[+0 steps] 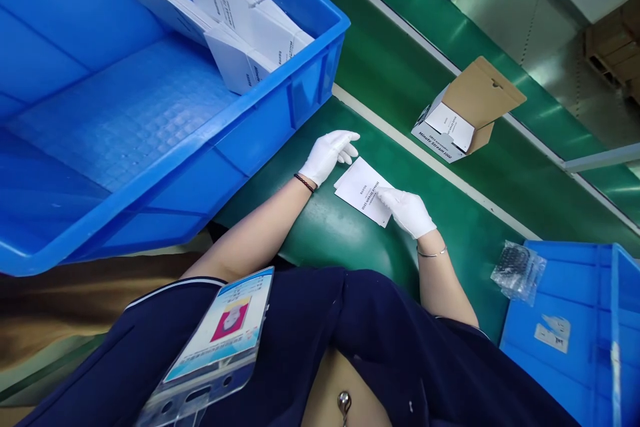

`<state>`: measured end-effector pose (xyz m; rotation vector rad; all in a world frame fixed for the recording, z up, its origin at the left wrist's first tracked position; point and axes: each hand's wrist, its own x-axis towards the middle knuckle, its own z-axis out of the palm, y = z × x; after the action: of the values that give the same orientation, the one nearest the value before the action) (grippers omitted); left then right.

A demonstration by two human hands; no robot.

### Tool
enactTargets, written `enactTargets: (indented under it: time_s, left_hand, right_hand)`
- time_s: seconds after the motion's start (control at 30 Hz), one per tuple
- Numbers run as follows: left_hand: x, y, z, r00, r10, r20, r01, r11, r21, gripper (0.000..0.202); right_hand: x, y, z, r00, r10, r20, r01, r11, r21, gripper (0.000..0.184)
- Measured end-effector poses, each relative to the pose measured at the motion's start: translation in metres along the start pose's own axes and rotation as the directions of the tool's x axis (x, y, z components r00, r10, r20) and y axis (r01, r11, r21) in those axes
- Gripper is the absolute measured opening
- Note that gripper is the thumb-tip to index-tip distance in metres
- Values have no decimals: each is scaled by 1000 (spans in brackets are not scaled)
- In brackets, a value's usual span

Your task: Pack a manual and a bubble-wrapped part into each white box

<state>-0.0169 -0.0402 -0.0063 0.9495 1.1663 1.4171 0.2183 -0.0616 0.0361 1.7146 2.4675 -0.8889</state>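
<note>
A few white printed booklets [357, 187], stacked slightly out of line, are over the green work surface in front of me. My right hand [409, 212], in a white glove, has its fingers over their right edge and holds them there; its thumb is hidden. My left hand [330, 155], gloved as well, is beside their upper left corner with its fingers stretched out. Nothing shows in that hand. Whether its fingertips touch the paper is hard to tell.
At left stands a large blue bin [215, 153] with bundled booklets [240, 47]. An open carton [440, 137] holding a similar booklet sits on the conveyor [380, 67]. At right, a clear plastic bag [517, 270] lies against another blue bin [555, 287].
</note>
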Motion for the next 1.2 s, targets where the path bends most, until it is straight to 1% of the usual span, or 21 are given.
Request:
enactTargets:
  time_s: [0.03,0.1,0.17,0.33,0.43,0.57,0.6,0.67,0.7,0.73,0.77,0.8,0.83,0.9,0.93,1.0,1.07,1.1,1.13,1.17,1.2]
  left_hand:
    - [0,0,0,1000,4,-5,-4,1000,9,30]
    - [0,1,-1,1000,1,-17,0,1000,20,30]
    - [0,1,0,1000,-8,-24,9,1000,24,30]
    - [2,-3,0,999,-13,-39,14,1000,19,29]
    - [2,-3,0,999,-9,-46,10,1000,13,30]
    - [3,-2,-2,999,2,-50,-1,1000,11,31]
    - [4,-2,-2,999,8,-51,-8,1000,1,31]
    - [4,-3,-1,999,-4,-44,2,999,-47,32]
    - [2,-3,0,999,-39,-12,38,995,-94,34]
    - [0,-3,2,994,-92,57,100,984,-149,39]
    - [-3,-3,4,978,-143,148,172,964,-204,44]
    - [-7,-3,7,952,-179,247,240,939,-245,48]
    - [-12,-4,9,917,-199,344,296,920,-258,51]
    - [-18,-7,13,903,-168,395,274,934,-230,47]
    - [-19,-9,13,918,-148,368,229,955,-187,44]
    - [-17,-12,14,968,-100,232,143,974,-178,37]
    - [-12,-11,14,991,-78,111,103,964,-246,36]
    - [-10,-10,15,994,-77,82,97,952,-289,38]
    - [-8,-8,15,995,-76,69,95,942,-323,40]
    - [-7,-6,16,994,-78,74,99,934,-343,42]
    - [-6,-5,16,994,-80,75,102,929,-356,44]
  right_hand:
    - [-1,-5,3,1000,-31,-1,31,997,-65,46]
    - [-3,-18,10,994,-110,3,108,967,-230,60]
    - [-6,-32,19,991,-137,2,127,915,-383,73]
    - [-6,-51,37,992,-123,17,109,794,-599,56]
    - [-5,-51,30,988,-137,72,152,785,-600,49]
    - [-3,-36,9,991,-116,68,133,900,-415,44]
    - [-2,-29,5,996,-90,20,91,922,-375,46]
    - [0,-17,1,981,-55,-186,-6,950,-312,50]
    - [0,-13,0,948,-70,-310,-23,958,-286,50]
    - [-1,-11,1,903,-111,-414,-7,962,-274,51]
    - [-2,-11,3,862,-177,-474,41,958,-283,51]
    - [-4,-13,6,839,-260,-477,115,943,-313,51]
    - [-5,-16,8,833,-343,-434,194,916,-352,51]
    - [-5,-21,11,842,-437,-316,292,862,-414,48]
    - [-4,-19,10,849,-438,-294,292,854,-431,45]
    - [-6,-2,-1,864,-352,-361,182,885,-428,41]
    - [-21,34,-21,849,-115,-515,-83,935,-346,40]
    - [-33,57,-34,816,44,-577,-246,929,-276,40]
    - [-49,82,-47,756,220,-617,-419,886,-196,39]
    - [-66,107,-59,672,389,-631,-585,800,-130,38]
    - [-84,131,-69,568,521,-637,-723,686,-85,38]
